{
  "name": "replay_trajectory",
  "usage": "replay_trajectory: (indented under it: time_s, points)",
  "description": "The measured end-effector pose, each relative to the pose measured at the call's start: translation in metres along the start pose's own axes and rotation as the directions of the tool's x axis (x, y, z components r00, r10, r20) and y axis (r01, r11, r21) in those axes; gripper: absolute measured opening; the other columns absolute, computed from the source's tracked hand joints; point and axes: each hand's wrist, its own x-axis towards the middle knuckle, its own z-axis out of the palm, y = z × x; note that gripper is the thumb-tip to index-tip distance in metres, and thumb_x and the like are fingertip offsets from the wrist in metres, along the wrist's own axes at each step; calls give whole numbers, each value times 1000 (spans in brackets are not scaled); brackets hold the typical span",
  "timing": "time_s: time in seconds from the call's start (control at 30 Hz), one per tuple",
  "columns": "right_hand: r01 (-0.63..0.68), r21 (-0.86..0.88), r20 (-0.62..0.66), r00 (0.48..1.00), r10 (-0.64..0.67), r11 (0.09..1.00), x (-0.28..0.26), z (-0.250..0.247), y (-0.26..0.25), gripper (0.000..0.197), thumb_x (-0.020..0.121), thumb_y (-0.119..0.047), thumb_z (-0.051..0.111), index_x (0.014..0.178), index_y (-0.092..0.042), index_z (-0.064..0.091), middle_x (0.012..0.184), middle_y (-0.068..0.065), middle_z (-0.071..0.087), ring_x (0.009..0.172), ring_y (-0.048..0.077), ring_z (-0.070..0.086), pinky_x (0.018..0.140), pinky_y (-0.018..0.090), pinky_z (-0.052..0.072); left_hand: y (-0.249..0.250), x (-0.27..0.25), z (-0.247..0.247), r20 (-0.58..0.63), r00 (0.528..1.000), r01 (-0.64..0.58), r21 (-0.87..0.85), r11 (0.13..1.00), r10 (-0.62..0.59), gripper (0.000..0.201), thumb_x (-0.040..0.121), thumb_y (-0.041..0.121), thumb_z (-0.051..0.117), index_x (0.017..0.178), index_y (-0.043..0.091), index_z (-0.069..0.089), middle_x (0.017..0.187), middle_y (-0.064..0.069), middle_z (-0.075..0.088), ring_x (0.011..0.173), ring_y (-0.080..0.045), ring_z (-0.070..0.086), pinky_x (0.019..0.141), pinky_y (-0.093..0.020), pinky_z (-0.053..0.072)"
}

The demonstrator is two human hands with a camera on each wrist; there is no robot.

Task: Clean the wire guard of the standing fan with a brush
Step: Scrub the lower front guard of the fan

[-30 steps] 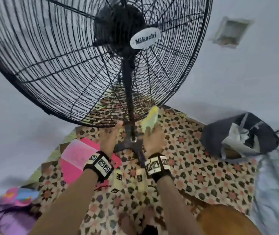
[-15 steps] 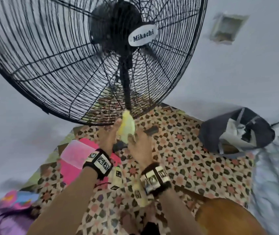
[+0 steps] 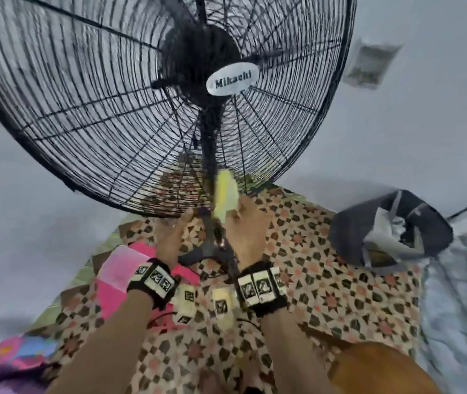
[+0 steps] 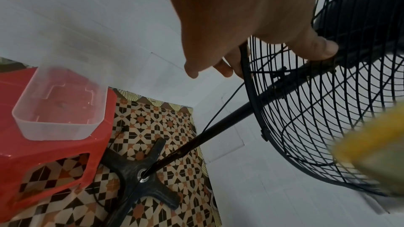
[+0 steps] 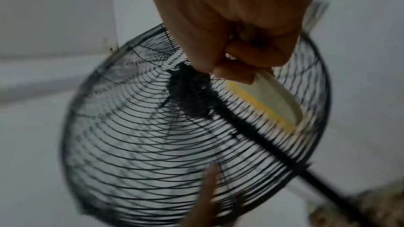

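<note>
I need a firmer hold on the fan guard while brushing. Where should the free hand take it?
Grip the thick outer rim at the guard's lower edge, coming from below, where the left hand holds it now: the hoop looks stiffer than the thin wires and lies beside the brush.

Legible text, one item: brand name "Mikachi", dark letters on a white oval badge [image 3: 232, 82] at the centre of the standing fan's black wire guard [image 3: 107, 109]. Wristband markers [image 3: 155, 278] carry coded patterns only, no readable characters.
</note>
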Motion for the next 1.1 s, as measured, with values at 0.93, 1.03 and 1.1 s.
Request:
replay_trajectory:
  time_s: [0.93,1.03,1.1]
  points:
    - [-57,24,-7,998,58,998,11,-8,-31,40,94,0,64,132,-11,58,122,8,68,113,24,66,97,30,53,13,-14,9,13,998,65,-247,967,-64,102,89,51,77,165,19,15,158,-5,43,141,-29,48,120,-58,35]
    - [117,208,11,992,-122,971,-13,-7,-31,42,98,-6,65,137,-15,52,113,4,71,97,21,72,74,27,60,18,-15,10,22,997,71,-246,967,-68,87,95,40,73,162,22,21,152,-8,50,138,-30,51,117,-53,38]
    - [112,351,-135,988,-68,930,-7,-14,-17,34,98,-4,65,128,-13,54,114,2,69,95,20,72,61,20,58,16,-14,8,17,997,71,-237,969,-69,80,91,42,76,154,31,29,145,-3,55,134,-28,54,117,-54,38]
